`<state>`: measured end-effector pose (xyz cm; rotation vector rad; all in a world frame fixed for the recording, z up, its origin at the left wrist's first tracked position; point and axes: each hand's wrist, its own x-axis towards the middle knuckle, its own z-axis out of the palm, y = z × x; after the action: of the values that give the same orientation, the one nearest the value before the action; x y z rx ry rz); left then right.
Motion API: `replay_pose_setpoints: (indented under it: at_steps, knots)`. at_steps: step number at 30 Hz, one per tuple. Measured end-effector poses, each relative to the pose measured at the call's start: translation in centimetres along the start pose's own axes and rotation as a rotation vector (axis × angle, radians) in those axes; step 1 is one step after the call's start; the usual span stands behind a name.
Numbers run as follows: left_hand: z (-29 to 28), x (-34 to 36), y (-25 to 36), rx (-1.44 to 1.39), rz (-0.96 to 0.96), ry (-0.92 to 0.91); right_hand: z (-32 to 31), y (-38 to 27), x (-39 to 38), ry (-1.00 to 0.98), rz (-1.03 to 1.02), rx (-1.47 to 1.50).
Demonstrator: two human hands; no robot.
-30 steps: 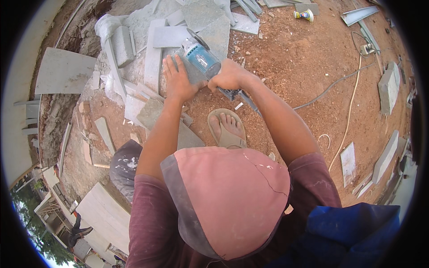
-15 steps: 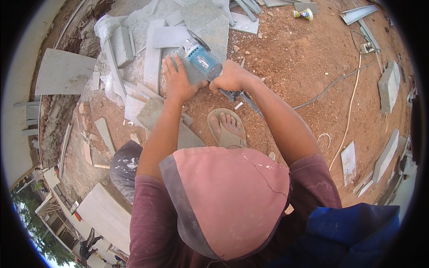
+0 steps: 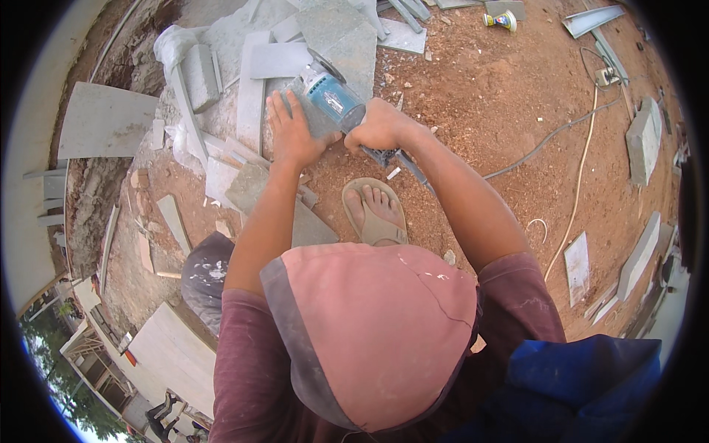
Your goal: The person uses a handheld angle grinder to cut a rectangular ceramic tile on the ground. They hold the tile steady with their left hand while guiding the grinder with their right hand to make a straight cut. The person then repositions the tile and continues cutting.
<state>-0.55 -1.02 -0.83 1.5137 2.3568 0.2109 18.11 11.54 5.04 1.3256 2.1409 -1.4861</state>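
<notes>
My right hand point(image 3: 379, 125) is wrapped around the rear grip of a blue angle grinder point(image 3: 334, 97). The grinder's round disc and guard point(image 3: 326, 66) lie at its far end, over grey stone slabs; whether the disc touches stone I cannot tell. My left hand point(image 3: 298, 140) rests flat beside the grinder with its fingers spread and thumb toward the right hand. Under its fingers is a grey slab point(image 3: 316, 118), partly hidden by the hand and tool. A pale strip of stone point(image 3: 251, 111) and a short cut piece point(image 3: 281, 60) lie just beyond.
My sandalled foot point(image 3: 374, 214) stands close below the grinder. The grinder's grey cord point(image 3: 532, 153) runs right across red dirt to a power socket point(image 3: 607, 76). Crumpled plastic point(image 3: 173, 44), stone offcuts and a large slab point(image 3: 107, 122) lie left. A small tub point(image 3: 502, 21) lies far right.
My hands and the grinder hold almost the same place. A distant person at the lower left has shifted position slightly.
</notes>
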Motion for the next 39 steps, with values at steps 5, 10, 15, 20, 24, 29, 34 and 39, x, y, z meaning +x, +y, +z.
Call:
replay_pose_setpoints:
  at_steps: [5,10,15,20,24,29,34,39]
  knots:
    - [0.1,0.0,-0.2,-0.002,0.0,0.008,-0.4,-0.6,-0.7,-0.032,0.012,0.001]
    - [0.0,0.0,0.0,0.002,0.0,0.011,-0.6,-0.7,-1.2,-0.04,0.024,0.005]
    - [0.0,0.0,0.0,0.002,-0.004,0.01,-0.6,-0.7,-1.5,-0.021,0.022,0.0]
    - [0.0,0.0,0.1,-0.002,0.002,0.006,0.0,0.4,-0.8,-0.024,0.014,-0.006]
    - [0.0,-0.1,0.0,-0.009,0.001,0.014,0.1,0.4,-1.0,-0.024,0.016,-0.002]
    - [0.1,-0.1,0.0,-0.01,0.006,0.015,0.0,0.4,-1.3,-0.025,0.003,-0.002]
    - [0.0,-0.1,0.2,-0.008,-0.004,0.0,-0.1,0.4,-1.8,-0.027,0.014,-0.002]
    - [-0.2,-0.2,0.2,-0.009,-0.013,-0.005,-0.3,0.1,-2.1,-0.052,0.049,-0.01]
